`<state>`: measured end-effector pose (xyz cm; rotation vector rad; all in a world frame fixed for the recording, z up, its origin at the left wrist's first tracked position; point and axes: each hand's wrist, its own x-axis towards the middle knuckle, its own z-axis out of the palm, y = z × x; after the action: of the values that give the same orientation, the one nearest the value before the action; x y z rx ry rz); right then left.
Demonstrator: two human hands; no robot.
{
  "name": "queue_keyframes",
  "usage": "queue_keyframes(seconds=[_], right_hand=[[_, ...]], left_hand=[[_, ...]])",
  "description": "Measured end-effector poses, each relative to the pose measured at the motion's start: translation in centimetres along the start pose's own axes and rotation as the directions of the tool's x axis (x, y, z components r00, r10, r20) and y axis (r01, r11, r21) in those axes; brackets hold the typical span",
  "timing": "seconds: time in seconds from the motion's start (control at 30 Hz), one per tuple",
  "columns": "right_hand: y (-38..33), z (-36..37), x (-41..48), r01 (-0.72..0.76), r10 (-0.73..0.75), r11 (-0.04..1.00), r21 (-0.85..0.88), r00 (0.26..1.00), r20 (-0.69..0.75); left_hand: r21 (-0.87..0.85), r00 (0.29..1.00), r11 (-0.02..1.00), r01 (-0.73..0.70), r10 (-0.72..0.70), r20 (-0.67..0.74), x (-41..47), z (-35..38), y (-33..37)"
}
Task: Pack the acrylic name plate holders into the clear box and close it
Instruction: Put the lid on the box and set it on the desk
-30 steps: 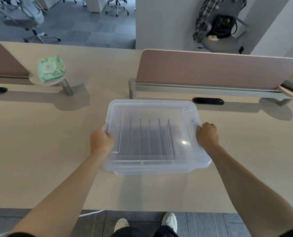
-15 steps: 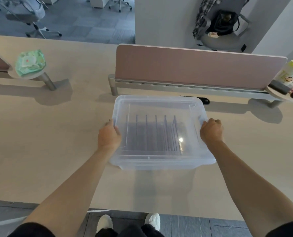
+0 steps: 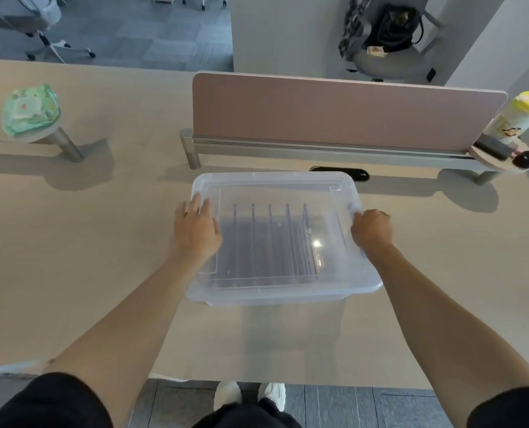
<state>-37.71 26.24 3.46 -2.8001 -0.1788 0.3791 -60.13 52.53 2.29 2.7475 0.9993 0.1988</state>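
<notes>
The clear box (image 3: 287, 293) sits on the beige desk (image 3: 71, 257) with its translucent lid (image 3: 275, 183) on top. Through the lid I see several acrylic name plate holders (image 3: 269, 239) standing upright in a row inside. My left hand (image 3: 196, 231) lies flat on the lid's left side with fingers spread and pressed down. My right hand (image 3: 371, 231) is curled around the box's right edge, gripping the rim.
A pink divider panel (image 3: 334, 112) runs behind the box, with a black cable slot (image 3: 340, 174) just past it. A green wipes pack (image 3: 30, 109) rests on a small shelf at left. A yellow-capped canister (image 3: 519, 118) stands at right. The desk's front edge is near my feet.
My left hand has moved from gripping the box's left edge up onto the lid, now lying flat. The box sits a little nearer the divider; the right hand keeps its grip.
</notes>
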Motion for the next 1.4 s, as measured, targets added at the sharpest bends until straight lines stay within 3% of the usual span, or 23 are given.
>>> queue_keyframes(seconds=[0.07, 0.13, 0.23, 0.3, 0.47, 0.63, 0.73, 1.07, 1.2, 1.27, 1.33, 1.4], right_hand=[[-0.4, -0.2, -0.5, 0.104, -0.122, 0.968, -0.226, 0.99, -0.066], [-1.1, -0.2, -1.0, 0.298, -0.334, 0.912, -0.281, 0.939, -0.086], [-3.2, 1.1, -1.2, 0.595, -0.58, 0.746, -0.3, 0.801, 0.148], [-4.4, 2.7, -1.1, 0.626, -0.572, 0.723, -0.29, 0.779, 0.256], [-5.3, 4.0, -0.7, 0.606, -0.53, 0.706, -0.366, 0.795, 0.295], [-6.1, 1.8, -0.1, 0.727, -0.64, 0.579, -0.37, 0.686, 0.346], [-5.5, 3.5, -1.2, 0.783, -0.691, 0.519, -0.342, 0.62, 0.372], [-5.0, 5.2, -0.7, 0.767, -0.693, 0.539, -0.348, 0.638, 0.335], [-5.0, 3.3, -1.1, 0.779, -0.701, 0.561, -0.281, 0.627, 0.339], [-4.6, 1.6, -0.6, 0.709, -0.67, 0.662, -0.242, 0.705, 0.233], [-3.6, -0.2, 0.6, 0.57, -0.574, 0.795, -0.207, 0.818, 0.049], [-2.0, -1.5, 2.2, 0.365, -0.37, 0.925, -0.102, 0.928, -0.036]], left_hand=[[0.016, 0.996, 0.997, -0.078, 0.077, 0.037, 1.3, 0.2, 1.6], [-0.02, 0.986, 0.994, -0.112, 0.113, 0.122, 2.5, 0.6, 3.2], [0.04, 0.965, 0.993, -0.112, 0.099, 0.241, 3.3, 1.8, 3.9], [0.094, 0.964, 0.989, -0.113, 0.086, 0.253, 3.3, 2.5, 3.8], [0.177, 0.963, 0.981, -0.082, 0.032, 0.269, 3.6, 2.0, 5.0], [0.118, 0.96, 0.974, -0.192, 0.162, 0.23, 2.1, 2.3, 8.4], [0.169, 0.963, 0.967, -0.19, 0.15, 0.223, 1.6, 3.5, 8.4], [0.185, 0.967, 0.965, -0.183, 0.143, 0.21, 1.5, 4.8, 8.4], [0.052, 0.972, 0.983, -0.177, 0.166, 0.168, 1.7, 2.8, 7.6], [0.029, 0.996, 0.997, -0.068, 0.066, 0.065, 2.1, 2.0, 5.6], [0.026, 0.992, 0.992, 0.122, -0.121, -0.038, 2.4, 1.1, 2.7], [-0.015, 0.938, 0.938, 0.346, -0.345, 0.026, 2.2, 0.2, 0.1]])
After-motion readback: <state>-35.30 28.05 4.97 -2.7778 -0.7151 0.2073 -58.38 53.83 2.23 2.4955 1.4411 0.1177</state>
